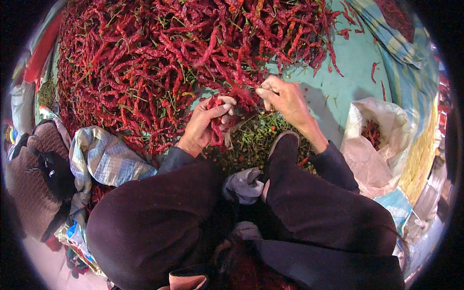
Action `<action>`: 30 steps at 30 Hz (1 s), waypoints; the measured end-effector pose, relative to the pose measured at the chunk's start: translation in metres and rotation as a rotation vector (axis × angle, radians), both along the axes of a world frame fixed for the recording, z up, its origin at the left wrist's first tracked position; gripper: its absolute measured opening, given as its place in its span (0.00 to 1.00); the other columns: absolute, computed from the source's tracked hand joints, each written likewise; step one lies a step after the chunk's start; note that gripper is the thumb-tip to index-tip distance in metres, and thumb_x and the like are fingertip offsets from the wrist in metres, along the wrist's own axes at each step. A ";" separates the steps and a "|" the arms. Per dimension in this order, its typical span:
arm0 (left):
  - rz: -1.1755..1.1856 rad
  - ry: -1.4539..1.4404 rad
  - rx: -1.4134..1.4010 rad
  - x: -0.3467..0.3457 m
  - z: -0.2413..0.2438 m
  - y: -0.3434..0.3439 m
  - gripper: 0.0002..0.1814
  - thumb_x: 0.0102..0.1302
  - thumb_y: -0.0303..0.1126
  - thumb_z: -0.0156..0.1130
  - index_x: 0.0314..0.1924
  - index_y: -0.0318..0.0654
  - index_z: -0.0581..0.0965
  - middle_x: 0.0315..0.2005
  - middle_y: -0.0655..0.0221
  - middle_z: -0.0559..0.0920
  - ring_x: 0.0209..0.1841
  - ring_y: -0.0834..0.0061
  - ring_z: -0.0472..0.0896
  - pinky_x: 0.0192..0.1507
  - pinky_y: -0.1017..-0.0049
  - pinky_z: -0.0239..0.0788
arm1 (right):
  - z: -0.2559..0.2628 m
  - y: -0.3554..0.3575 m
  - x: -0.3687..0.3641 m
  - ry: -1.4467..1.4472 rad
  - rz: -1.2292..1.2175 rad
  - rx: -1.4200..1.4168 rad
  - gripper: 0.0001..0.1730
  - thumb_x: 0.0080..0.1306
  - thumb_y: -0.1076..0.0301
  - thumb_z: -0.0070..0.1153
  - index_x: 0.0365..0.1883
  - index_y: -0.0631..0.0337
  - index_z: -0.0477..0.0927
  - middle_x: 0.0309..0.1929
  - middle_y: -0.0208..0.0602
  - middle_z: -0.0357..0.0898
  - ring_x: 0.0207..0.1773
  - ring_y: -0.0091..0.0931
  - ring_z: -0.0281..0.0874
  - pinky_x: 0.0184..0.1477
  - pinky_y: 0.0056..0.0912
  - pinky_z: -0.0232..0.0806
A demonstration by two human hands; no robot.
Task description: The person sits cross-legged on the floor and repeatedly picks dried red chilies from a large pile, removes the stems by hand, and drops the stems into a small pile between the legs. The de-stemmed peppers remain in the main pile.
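A wide heap of dried red chili peppers spreads over a green surface in front of me. My left hand is curled around several red chilies, which stick out below its fingers. To its right, my right hand has thumb and forefinger pinched together at the edge of the heap, beside a blurred red chili; whether the fingertips hold its stem, I cannot tell. Beneath and between both hands lies a pile of green and brown chili stems.
An open whitish plastic sack with dark red chilies inside stands at the right. Striped woven sheeting lies beyond it, another piece at the left near a brown textured cloth item. My shoe rests by the stems.
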State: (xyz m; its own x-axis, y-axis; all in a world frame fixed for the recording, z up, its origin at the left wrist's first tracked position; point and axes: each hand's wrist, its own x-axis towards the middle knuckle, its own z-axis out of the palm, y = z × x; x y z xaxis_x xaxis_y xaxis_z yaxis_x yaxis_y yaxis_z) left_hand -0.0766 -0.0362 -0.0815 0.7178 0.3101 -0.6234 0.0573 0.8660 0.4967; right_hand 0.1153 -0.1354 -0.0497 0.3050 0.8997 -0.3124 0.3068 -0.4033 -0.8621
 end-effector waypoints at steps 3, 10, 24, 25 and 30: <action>0.067 -0.103 0.194 0.003 0.007 0.002 0.12 0.59 0.31 0.59 0.42 0.33 0.74 0.26 0.74 0.74 0.21 0.85 0.68 0.20 0.85 0.56 | 0.015 0.002 -0.013 0.057 0.009 0.071 0.12 0.61 0.63 0.51 0.24 0.62 0.71 0.13 0.31 0.71 0.19 0.20 0.69 0.23 0.27 0.60; 0.181 -0.084 0.282 0.019 0.019 -0.001 0.14 0.58 0.33 0.61 0.43 0.35 0.74 0.30 0.76 0.77 0.29 0.86 0.73 0.30 0.85 0.63 | 0.010 0.008 -0.037 -0.117 0.170 0.159 0.08 0.58 0.66 0.52 0.31 0.61 0.70 0.19 0.49 0.70 0.24 0.46 0.71 0.24 0.42 0.61; 0.125 -0.287 -0.116 0.009 0.009 0.012 0.08 0.65 0.33 0.51 0.31 0.38 0.68 0.22 0.74 0.67 0.23 0.83 0.63 0.23 0.83 0.54 | 0.022 -0.002 -0.009 0.507 0.999 0.183 0.13 0.59 0.61 0.56 0.31 0.63 0.79 0.26 0.34 0.79 0.27 0.25 0.76 0.32 0.28 0.67; 0.087 -0.243 -0.046 0.006 0.011 0.011 0.10 0.66 0.35 0.51 0.29 0.38 0.67 0.22 0.75 0.65 0.23 0.83 0.61 0.22 0.85 0.53 | 0.022 -0.007 -0.002 0.366 1.061 0.220 0.13 0.59 0.60 0.57 0.31 0.62 0.80 0.28 0.34 0.80 0.30 0.26 0.77 0.35 0.29 0.68; -0.038 -0.197 0.070 0.006 0.014 0.005 0.05 0.62 0.29 0.57 0.33 0.37 0.72 0.22 0.74 0.72 0.22 0.84 0.68 0.23 0.83 0.59 | 0.010 0.012 0.006 -0.028 0.263 0.149 0.15 0.57 0.66 0.55 0.43 0.59 0.77 0.35 0.34 0.78 0.40 0.30 0.77 0.42 0.29 0.68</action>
